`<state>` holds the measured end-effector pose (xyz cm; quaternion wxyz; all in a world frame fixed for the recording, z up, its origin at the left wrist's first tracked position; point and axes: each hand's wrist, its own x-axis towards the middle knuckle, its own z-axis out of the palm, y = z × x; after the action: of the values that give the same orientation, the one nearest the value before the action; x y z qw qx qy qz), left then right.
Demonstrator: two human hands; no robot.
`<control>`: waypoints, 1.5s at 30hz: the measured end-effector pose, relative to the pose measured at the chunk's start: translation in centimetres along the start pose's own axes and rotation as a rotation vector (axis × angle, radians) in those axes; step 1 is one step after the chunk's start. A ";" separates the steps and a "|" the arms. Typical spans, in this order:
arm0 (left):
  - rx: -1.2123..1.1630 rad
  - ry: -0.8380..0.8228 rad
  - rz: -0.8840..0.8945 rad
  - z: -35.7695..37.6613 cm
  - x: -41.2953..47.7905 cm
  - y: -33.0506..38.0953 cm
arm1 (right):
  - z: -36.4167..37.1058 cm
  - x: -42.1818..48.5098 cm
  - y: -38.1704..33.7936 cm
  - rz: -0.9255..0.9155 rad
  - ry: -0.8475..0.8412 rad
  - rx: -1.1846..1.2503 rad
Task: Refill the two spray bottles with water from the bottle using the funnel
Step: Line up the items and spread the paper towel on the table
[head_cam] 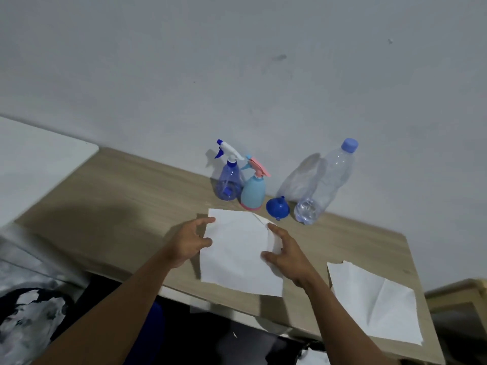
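- a light wooden worktop (118, 196) stands against a plain grey wall (237, 61).
- at the back, by the wall, a clear blue spray bottle (228, 186) with a white and blue trigger head stands upright.
- just to its right, touching or nearly so, stands a pale blue spray bottle (253, 192) with a pink trigger and pink base.
- a blue funnel (277, 208) rests on the worktop just right of the pale blue bottle, spout pointing up and back.
- right of the funnel a clear plastic water bottle (325, 184) with a blue cap stands capped; how much water it holds is hard to tell.
- a white paper towel (237, 256) lies in front of the bottles, its near edge past the worktop's front edge.
- the left hand (189, 242) is at the towel's left edge, fingers spread and curled; whether it grips the sheet is unclear.
- the right hand (288, 255) is on the towel's right side, fingers spread, tips touching the paper.
- a second paper towel (374, 301) lies flat at the right, well apart from the hands.
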<state>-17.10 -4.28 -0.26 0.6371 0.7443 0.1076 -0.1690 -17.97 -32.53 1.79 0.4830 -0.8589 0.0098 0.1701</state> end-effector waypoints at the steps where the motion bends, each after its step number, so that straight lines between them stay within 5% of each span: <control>1: 0.023 0.016 0.002 -1.3 0.6 -0.4 | 1.1 0.7 -0.5 0.003 -0.016 0.004; 11: 0.249 0.214 -0.051 -5.7 5.7 -3.2 | 8.1 7.7 -1.8 0.002 0.086 -0.074; 17: 0.774 0.414 0.316 -4.3 5.9 -6.1 | 10.7 8.7 -0.2 -0.142 0.278 -0.468; 22: 1.179 0.294 0.390 -3.0 7.4 -8.0 | 14.4 11.1 -0.8 -0.322 0.158 -0.679; 27: 1.286 0.177 0.335 -3.7 9.3 -9.6 | 16.9 12.9 0.6 -0.256 -0.030 -0.796; 37: 1.321 0.156 0.358 -2.7 10.2 -9.5 | 16.5 13.3 2.2 -0.209 0.002 -0.870; 45: 1.318 0.097 0.398 5.2 10.5 -8.5 | 10.5 10.9 6.7 -0.191 0.061 -0.912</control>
<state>-11.22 -8.56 -12.75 0.0652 0.9886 -0.1278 -0.0453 -11.90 -25.77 -12.01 0.0691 -0.9852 -0.1309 0.0866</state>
